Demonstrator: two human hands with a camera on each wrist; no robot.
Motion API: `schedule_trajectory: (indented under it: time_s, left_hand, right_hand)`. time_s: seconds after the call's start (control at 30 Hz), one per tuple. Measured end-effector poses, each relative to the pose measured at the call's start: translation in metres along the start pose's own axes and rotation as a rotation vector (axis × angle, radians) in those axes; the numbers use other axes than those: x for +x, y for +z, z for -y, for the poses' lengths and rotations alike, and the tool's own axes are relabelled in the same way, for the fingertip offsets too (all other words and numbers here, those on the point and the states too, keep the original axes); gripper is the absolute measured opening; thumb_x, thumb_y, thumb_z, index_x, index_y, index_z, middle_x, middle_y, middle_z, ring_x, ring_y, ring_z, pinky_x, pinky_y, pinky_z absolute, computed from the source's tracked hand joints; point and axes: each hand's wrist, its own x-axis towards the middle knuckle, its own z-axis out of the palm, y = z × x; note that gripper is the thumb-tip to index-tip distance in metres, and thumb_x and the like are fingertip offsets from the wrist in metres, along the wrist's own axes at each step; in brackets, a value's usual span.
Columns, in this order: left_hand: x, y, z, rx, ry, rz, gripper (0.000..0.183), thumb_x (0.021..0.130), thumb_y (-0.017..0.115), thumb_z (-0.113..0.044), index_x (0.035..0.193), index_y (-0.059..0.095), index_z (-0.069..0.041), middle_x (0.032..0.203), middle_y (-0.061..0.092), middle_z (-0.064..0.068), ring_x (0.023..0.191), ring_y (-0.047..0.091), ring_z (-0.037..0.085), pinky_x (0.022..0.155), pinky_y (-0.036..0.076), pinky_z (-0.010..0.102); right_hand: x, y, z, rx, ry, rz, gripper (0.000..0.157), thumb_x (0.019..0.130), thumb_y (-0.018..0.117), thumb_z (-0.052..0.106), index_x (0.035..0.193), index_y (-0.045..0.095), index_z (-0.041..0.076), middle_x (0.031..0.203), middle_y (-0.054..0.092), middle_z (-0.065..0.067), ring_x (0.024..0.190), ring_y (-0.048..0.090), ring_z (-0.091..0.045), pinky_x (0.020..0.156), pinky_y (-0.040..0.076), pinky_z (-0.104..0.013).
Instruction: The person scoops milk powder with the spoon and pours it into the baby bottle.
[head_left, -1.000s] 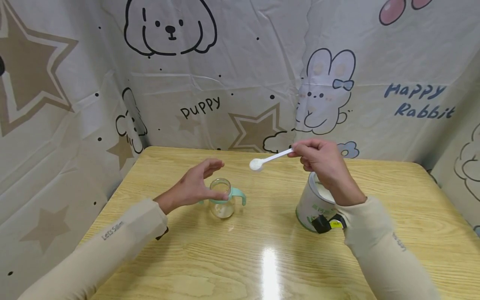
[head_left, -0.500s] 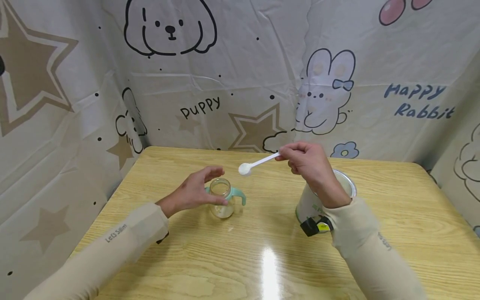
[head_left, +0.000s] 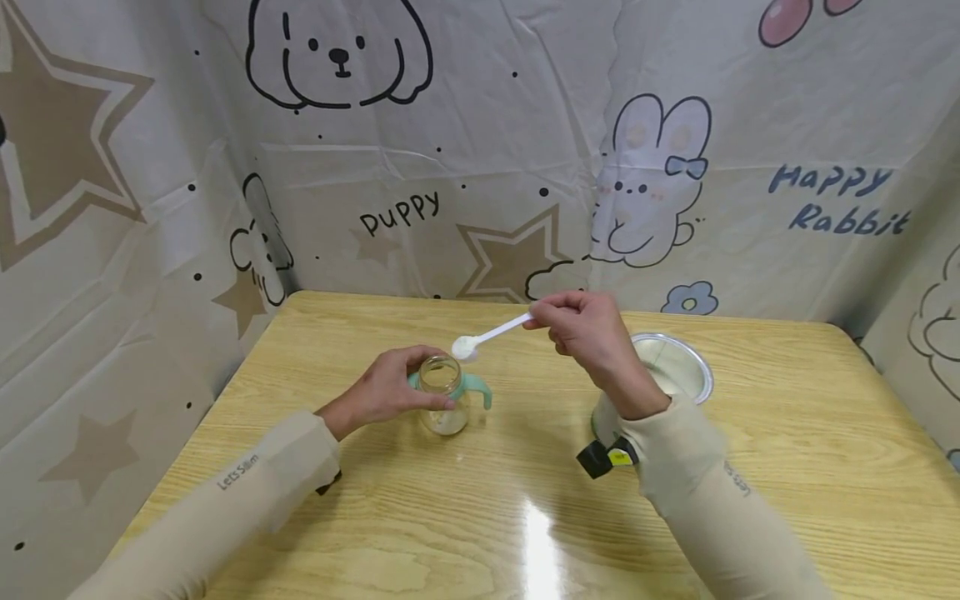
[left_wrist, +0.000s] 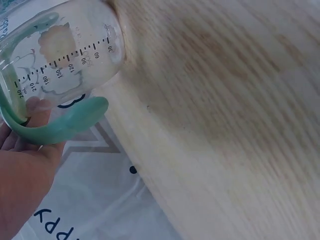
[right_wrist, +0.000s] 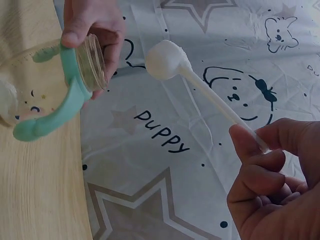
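Note:
A clear baby bottle [head_left: 447,422] with a mint-green collar and handles stands uncapped on the table. My left hand [head_left: 375,388] grips it around the neck, thumb in front and fingers behind. A measuring scale is printed on the bottle [left_wrist: 70,60] in the left wrist view, and pale powder lies low inside. My right hand [head_left: 587,335] pinches the end of a white measuring scoop's handle. The scoop [head_left: 465,347], heaped with off-white powder, hangs just above and right of the bottle's mouth. In the right wrist view the scoop [right_wrist: 165,61] is apart from the bottle's rim.
An open powder can [head_left: 707,377] with a silvery rim stands on the right of the wooden table [head_left: 420,525], partly hidden by my right wrist. A printed cloth [head_left: 480,117] hangs behind the table and along its left side.
My right hand has carried the filled scoop left and slightly down, from near the can to beside the bottle's mouth. My left fingers have closed in around the bottle's neck.

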Motion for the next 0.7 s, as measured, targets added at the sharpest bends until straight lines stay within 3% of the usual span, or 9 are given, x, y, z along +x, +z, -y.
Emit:
schedule_trajectory:
  time_s: [0.13,0.37,0.7]
  left_hand:
    - [0.000,0.001,0.002,0.001,-0.010,-0.006,0.062,0.077,0.089,-0.022,0.130,0.062,-0.005,0.117,0.069,0.006,0.106,0.065,0.019,0.093,0.052,0.042]
    - [0.002,0.003,0.003,-0.001,-0.025,-0.022,0.059,0.077,0.089,-0.023,0.128,0.064,-0.007,0.119,0.068,0.005,0.109,0.062,0.021,0.098,0.049,0.046]
    - [0.000,0.003,0.004,-0.020,-0.031,-0.035,0.057,0.076,0.090,-0.022,0.125,0.066,-0.008,0.114,0.069,0.003,0.105,0.064,0.019,0.094,0.051,0.043]
  right_hand:
    - [0.001,0.007,-0.003,-0.004,-0.002,0.005,0.024,0.096,0.064,0.011,0.109,0.068,-0.009,0.077,0.072,0.001,0.055,0.042,-0.006,0.052,0.038,-0.018]
    - [0.002,0.021,-0.008,-0.068,-0.001,-0.006,0.022,0.095,0.065,0.012,0.108,0.070,-0.005,0.081,0.073,-0.003,0.057,0.043,-0.005,0.051,0.038,-0.017]
    - [0.000,0.039,-0.022,-0.279,-0.138,0.000,0.016,0.096,0.067,0.015,0.100,0.075,0.002,0.086,0.076,-0.006,0.063,0.053,-0.013,0.055,0.039,-0.024]
